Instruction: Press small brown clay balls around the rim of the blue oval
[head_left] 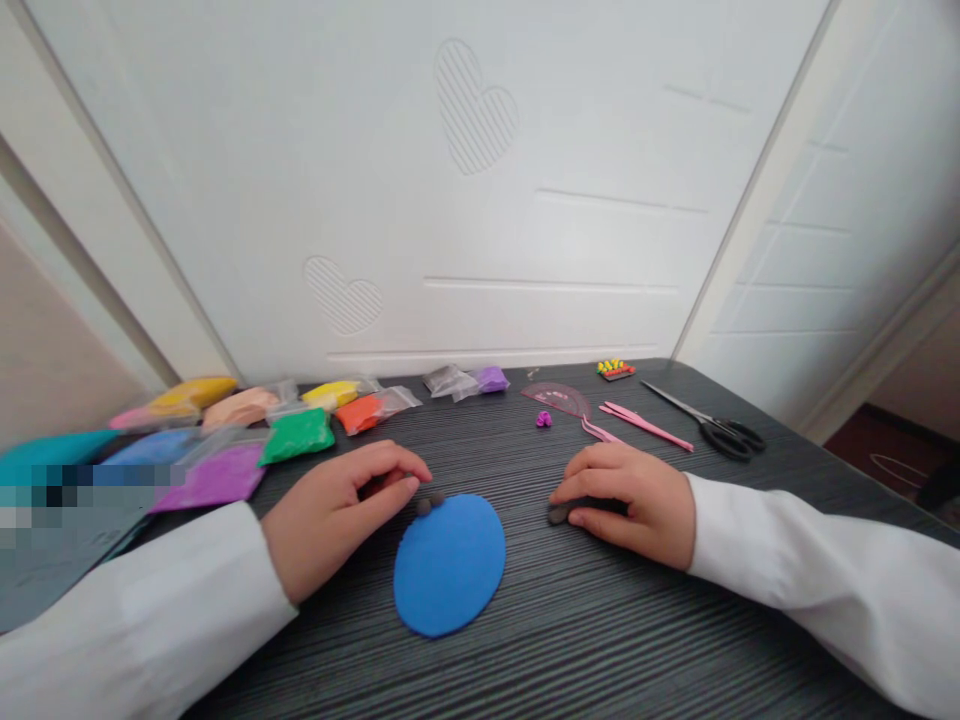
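Observation:
A flat blue clay disc (450,570) lies on the dark table. At its upper left edge sit small dark grey clay balls (425,507). My left hand (341,510) is just left of them, thumb and forefinger drawn together in a loose pinch; what they hold, if anything, I cannot make out. To the right of the disc, my right hand (630,500) rests at the table with its fingers closed over a lump of dark grey clay (559,515). Part of that lump is hidden under the fingers.
Bags of coloured clay, among them a green bag (298,436) and an orange bag (364,410), line the left. Behind my right hand are a purple clay bit (544,419), a protractor (559,397), pink tweezers (649,427) and scissors (712,425). A white panel (390,180) stands behind.

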